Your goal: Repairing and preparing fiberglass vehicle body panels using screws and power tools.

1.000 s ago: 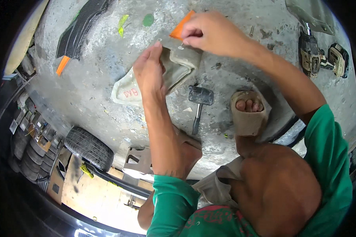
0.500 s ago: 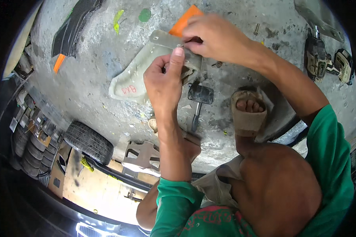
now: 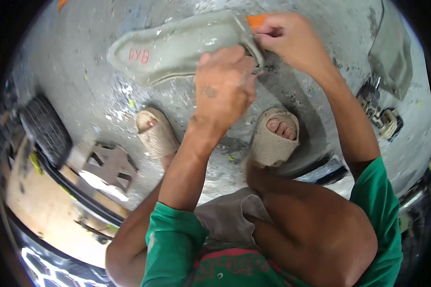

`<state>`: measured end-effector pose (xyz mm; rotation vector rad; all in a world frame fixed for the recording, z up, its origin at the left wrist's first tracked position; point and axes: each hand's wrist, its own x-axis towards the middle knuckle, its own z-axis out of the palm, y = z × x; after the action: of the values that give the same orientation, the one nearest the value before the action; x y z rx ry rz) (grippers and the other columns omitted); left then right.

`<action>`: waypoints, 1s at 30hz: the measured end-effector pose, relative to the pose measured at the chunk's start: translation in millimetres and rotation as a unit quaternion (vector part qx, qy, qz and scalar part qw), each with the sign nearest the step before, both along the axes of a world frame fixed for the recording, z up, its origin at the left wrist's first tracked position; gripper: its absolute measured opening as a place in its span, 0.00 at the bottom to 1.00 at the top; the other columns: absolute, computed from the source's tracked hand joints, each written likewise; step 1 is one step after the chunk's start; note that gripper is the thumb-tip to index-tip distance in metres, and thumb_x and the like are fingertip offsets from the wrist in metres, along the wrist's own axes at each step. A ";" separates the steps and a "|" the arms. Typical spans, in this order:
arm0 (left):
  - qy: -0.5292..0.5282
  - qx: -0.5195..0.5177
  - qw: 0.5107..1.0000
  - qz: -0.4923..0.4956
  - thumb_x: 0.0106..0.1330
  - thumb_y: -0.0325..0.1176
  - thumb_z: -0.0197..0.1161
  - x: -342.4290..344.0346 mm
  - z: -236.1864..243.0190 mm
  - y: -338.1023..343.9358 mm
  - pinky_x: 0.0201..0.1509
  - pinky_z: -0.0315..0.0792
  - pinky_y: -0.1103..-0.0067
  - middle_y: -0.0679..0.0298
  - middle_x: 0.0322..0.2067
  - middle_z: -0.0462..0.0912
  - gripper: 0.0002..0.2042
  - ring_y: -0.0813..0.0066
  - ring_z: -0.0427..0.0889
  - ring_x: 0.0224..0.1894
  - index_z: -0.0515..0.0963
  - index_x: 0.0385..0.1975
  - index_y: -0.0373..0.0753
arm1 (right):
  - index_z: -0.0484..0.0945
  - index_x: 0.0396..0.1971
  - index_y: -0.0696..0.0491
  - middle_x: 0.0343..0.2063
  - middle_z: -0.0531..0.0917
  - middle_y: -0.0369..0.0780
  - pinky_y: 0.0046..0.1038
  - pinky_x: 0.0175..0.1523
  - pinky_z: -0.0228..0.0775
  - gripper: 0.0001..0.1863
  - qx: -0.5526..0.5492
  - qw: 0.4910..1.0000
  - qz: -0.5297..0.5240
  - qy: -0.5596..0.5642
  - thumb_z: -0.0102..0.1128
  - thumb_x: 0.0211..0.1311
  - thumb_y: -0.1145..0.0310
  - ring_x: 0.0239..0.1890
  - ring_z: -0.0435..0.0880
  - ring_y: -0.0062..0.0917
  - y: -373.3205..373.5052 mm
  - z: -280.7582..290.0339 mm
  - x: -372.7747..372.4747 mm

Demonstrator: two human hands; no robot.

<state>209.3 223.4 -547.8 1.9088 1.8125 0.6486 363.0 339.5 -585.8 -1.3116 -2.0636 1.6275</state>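
A long grey-green moulded part with red handwriting lies tilted across the upper middle, over the concrete floor. My left hand is closed around its near right edge, back of the hand up, fingertips hidden. At the part's right end, beside its raised flange, my right hand has its fingers curled in a pinch. Whatever sits between those fingertips is too small to make out. An orange piece shows behind the flange, next to my right fingers.
Cordless power tools lie at the right, below another grey moulded panel. My sandalled feet are under the part. Lower left are a tyre, a brown plastic stool-like piece and a pale wooden board.
The part has swung to lie more level, its flange end now upright. My left hand has shifted from thumb-up on the flange to gripping the near edge. The mallet no longer shows.
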 end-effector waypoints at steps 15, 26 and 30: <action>-0.045 0.116 0.967 0.222 0.55 0.34 0.66 56.5 -28.8 -44.7 0.44 0.58 0.67 0.71 0.30 0.70 0.04 0.69 0.70 0.39 0.79 0.24 0.44 | 0.84 0.35 0.62 0.28 0.87 0.38 0.19 0.36 0.74 0.05 0.018 0.979 0.147 -0.141 0.64 0.63 0.75 0.30 0.83 0.15 4.1 27.1 -20.5; -0.029 0.137 0.964 0.228 0.49 0.33 0.63 57.2 -36.1 -47.3 0.43 0.57 0.69 0.73 0.28 0.68 0.02 0.73 0.69 0.37 0.77 0.19 0.48 | 0.83 0.49 0.60 0.39 0.87 0.38 0.19 0.49 0.76 0.13 -0.137 0.974 0.067 -0.167 0.60 0.69 0.70 0.40 0.84 0.16 -9.8 42.8 -20.6; -0.015 0.115 0.974 0.194 0.49 0.33 0.62 48.5 -38.1 -52.7 0.43 0.57 0.69 0.73 0.29 0.68 0.01 0.73 0.69 0.37 0.78 0.21 0.48 | 0.78 0.56 0.61 0.41 0.87 0.42 0.22 0.51 0.76 0.19 -0.160 0.982 -0.009 -0.104 0.60 0.69 0.68 0.42 0.84 0.19 -22.3 56.5 -37.5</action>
<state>257.8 170.7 -585.9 1.6739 2.1946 1.0525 325.5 317.2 -529.3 -1.6628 -1.9463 1.9518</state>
